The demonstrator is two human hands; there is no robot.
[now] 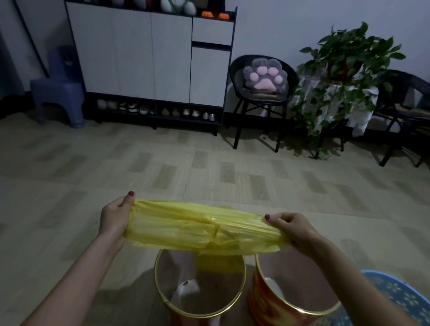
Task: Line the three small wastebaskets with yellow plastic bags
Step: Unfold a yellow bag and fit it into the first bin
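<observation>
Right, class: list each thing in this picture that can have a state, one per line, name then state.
yellow bag: stretched flat between both hands, above the baskets, not yet in one
left hand: gripping the bag's left end
right hand: gripping the bag's right end
left basket: upright, open, no yellow liner, something pale inside
right basket: upright, open, no yellow liner
cupboard: doors shut
</observation>
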